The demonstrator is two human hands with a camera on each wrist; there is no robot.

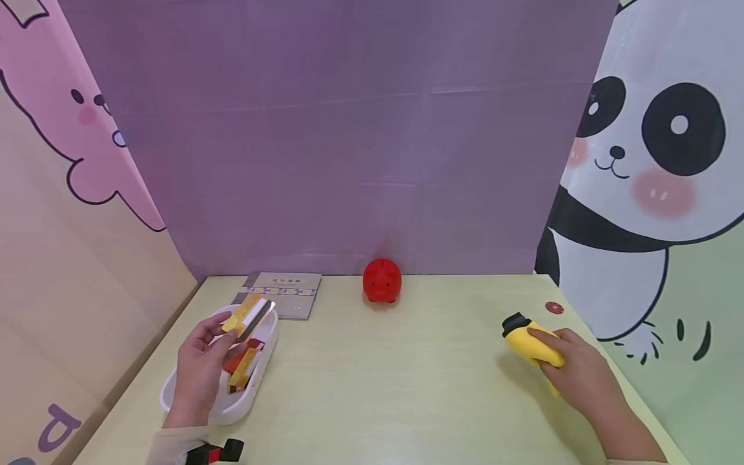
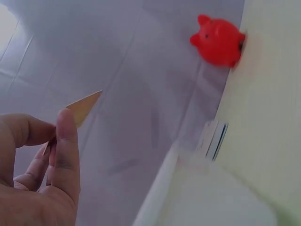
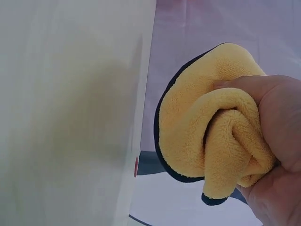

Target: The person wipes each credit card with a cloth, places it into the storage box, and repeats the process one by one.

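Note:
Over the white tray (image 1: 268, 361) at the left, my left hand (image 1: 200, 365) pinches a gold card (image 1: 248, 316) with a dark stripe between thumb and fingers. In the left wrist view the card (image 2: 83, 109) shows nearly edge-on. More cards (image 1: 244, 367), red and gold, lie inside the tray under that hand. On the right side, my right hand (image 1: 581, 374) grips a bunched yellow cloth (image 1: 531, 341), held above the tabletop. Its dark edging and soft folds show up close in the right wrist view, where the cloth (image 3: 225, 132) bulges out past the thumb.
A red piggy bank (image 1: 382, 281) stands at the table's back edge, in the middle. Behind the tray lies a grey booklet (image 1: 290, 294). A small red round sticker (image 1: 554, 307) is at the right edge. A purple backdrop (image 1: 349, 142) closes off the table's far side.

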